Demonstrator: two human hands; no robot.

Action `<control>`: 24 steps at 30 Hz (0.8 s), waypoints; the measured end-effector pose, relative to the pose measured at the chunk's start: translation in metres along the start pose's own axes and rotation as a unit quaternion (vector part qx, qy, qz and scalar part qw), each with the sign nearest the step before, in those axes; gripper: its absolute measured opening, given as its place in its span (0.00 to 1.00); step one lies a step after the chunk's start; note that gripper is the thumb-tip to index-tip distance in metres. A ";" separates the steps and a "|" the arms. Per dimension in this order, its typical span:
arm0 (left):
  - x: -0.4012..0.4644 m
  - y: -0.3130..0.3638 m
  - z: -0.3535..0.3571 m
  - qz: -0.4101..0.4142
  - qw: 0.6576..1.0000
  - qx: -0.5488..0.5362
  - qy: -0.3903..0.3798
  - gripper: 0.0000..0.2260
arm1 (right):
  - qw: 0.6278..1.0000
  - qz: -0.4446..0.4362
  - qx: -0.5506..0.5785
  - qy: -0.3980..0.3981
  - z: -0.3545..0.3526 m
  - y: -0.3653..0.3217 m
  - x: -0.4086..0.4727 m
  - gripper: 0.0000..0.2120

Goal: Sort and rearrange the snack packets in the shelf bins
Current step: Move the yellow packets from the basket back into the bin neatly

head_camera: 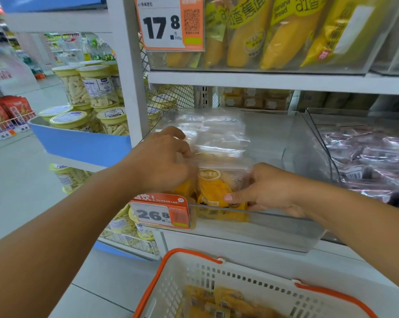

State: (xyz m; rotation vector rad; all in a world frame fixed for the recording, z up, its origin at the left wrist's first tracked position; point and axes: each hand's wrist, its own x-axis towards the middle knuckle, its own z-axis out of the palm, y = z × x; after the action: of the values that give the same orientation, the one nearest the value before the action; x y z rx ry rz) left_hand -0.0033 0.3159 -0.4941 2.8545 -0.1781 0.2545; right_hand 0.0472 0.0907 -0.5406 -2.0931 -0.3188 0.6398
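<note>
Basket: white plastic basket (194,278) with slotted walls and orange rim, nearest to the camera at the bottom; some yellow packets (219,304) lie inside it.
Left hand: left hand (161,161) reaches into the clear bin from the left side, its fingers curled on the transparent top edge of the packets; the fingertips are partly hidden behind the film.
Right hand: right hand (269,191) is at the front right of the same packets, the thumb pressing flat on the yellow front and the other fingers curled behind the packet, so it grips it.
Mango packet: mango packet (216,187) stands upright at the front left corner of the bin, between the two hands; glossy clear film on top, orange-yellow pieces below, an oval yellow label on the front.
Clear bin: clear bin (285,226) is from hard transparent plastic with straight walls; its right half holds no packets near the front.
Price tag: orange and white price tag (161,213) reading 26.8 is fixed on the front wall of the bin, just left of the packet.
Packets behind: more clear packets (216,131) lie flat and wrinkled behind the held one.
Neighbour bin: bin at the right (365,157) is full of shiny pinkish wrapped pieces.
Upper shelf: long yellow banana bread packs (274,33) stand above, beside a tag (164,24) reading 17.8.
Left side: round jars (95,88) with pale yellow lids stand in a blue tray (79,145).
</note>
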 end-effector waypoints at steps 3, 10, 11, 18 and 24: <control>-0.002 -0.008 -0.001 0.027 0.999 -0.008 -0.026 0.12 | 0.995 -0.017 -0.100 0.023 -0.003 0.005 -0.002 0.11; -0.011 -0.025 -0.019 0.085 0.995 -0.037 0.037 0.10 | 0.981 -0.021 -0.191 0.038 -0.006 0.005 0.002 0.06; -0.012 -0.028 -0.021 0.085 0.995 -0.035 0.042 0.11 | 0.981 -0.015 -0.190 0.039 -0.005 0.006 0.001 0.09; -0.009 -0.033 -0.019 0.101 0.988 0.083 0.078 0.27 | 0.991 -0.068 -0.113 0.021 0.010 -0.004 -0.002 0.12; -0.009 -0.033 -0.009 0.136 0.986 0.088 0.045 0.23 | 0.993 0.022 0.119 -0.006 -0.008 -0.019 -0.020 0.17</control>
State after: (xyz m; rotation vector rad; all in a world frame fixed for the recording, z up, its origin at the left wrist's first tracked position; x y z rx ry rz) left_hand -0.0085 0.3508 -0.4951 2.9798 -0.5544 0.4742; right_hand 0.0352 0.0870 -0.5145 -1.8721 -0.1932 0.6833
